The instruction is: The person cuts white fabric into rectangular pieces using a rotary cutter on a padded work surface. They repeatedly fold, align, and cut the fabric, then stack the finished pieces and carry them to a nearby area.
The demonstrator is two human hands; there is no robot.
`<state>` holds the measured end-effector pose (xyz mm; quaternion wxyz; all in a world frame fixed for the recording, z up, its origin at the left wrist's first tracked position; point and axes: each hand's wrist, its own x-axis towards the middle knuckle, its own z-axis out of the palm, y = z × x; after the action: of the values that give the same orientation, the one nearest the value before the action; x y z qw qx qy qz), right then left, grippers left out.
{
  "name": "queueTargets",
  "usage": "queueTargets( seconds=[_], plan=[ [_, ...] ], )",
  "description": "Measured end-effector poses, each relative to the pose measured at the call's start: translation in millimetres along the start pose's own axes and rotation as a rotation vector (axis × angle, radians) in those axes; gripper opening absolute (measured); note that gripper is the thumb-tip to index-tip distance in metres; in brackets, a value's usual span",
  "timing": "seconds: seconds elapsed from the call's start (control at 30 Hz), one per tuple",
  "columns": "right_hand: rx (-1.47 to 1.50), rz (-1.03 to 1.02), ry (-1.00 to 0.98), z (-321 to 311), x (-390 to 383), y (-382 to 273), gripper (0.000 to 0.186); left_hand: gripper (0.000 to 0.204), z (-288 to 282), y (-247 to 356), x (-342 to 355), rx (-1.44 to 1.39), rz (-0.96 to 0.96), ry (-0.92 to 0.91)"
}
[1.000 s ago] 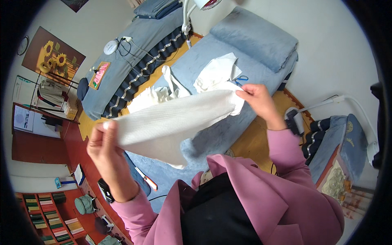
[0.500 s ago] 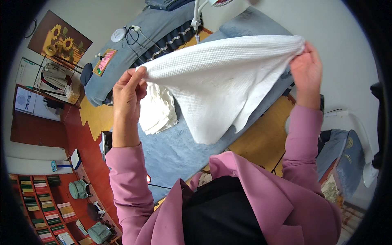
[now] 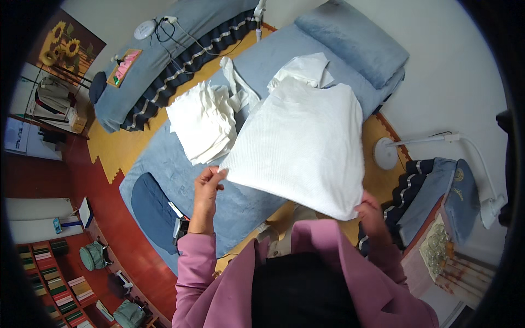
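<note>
A white, waffle-textured towel (image 3: pixel 298 142) is stretched between my hands above a blue-covered bed (image 3: pixel 164 150). My left hand (image 3: pixel 206 188) pinches its near left corner between thumb and fingers. At the near right corner, my right hand (image 3: pixel 372 210) grips the edge, its fingers partly blurred. The far part of the towel billows toward a crumpled white cloth (image 3: pixel 309 66) farther up the bed. To the left lies a loose pile of white cloths (image 3: pixel 202 120), with a twisted white strip (image 3: pixel 238 79) beside it.
A blue bolster (image 3: pixel 355 41) lies at the bed's far end; a dark blue pad (image 3: pixel 153 205) sits at its near left. A second blue-covered bed (image 3: pixel 191 24) holds cords and a tray (image 3: pixel 124 66). On the right stands a white lamp (image 3: pixel 385 153). Bookshelves (image 3: pixel 54 279) are lower left.
Both hands have come down and nearer to me, still holding the towel. The towel, earlier raised and hanging folded, now spreads out over the bed. The cloths behind it have come into view.
</note>
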<state>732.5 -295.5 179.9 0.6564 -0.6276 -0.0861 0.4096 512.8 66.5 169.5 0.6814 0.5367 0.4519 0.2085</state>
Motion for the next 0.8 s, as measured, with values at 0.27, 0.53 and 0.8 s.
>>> queueTargets(
  seconds=[0.27,0.53,0.8],
  plan=[
    [-0.044,0.437,-0.177,79.0,1.1,218.5,0.034,0.013,-133.4,-182.6,42.1,0.244,-0.214,0.148],
    [-0.175,0.674,-0.373,180.1,-10.4,353.1,0.031,0.026,-253.3,-238.6,77.3,0.643,-0.201,0.451],
    [-0.617,0.782,-0.693,200.2,-3.0,369.2,0.034,0.023,-242.9,-239.2,40.8,0.977,0.164,0.588]
  ],
)
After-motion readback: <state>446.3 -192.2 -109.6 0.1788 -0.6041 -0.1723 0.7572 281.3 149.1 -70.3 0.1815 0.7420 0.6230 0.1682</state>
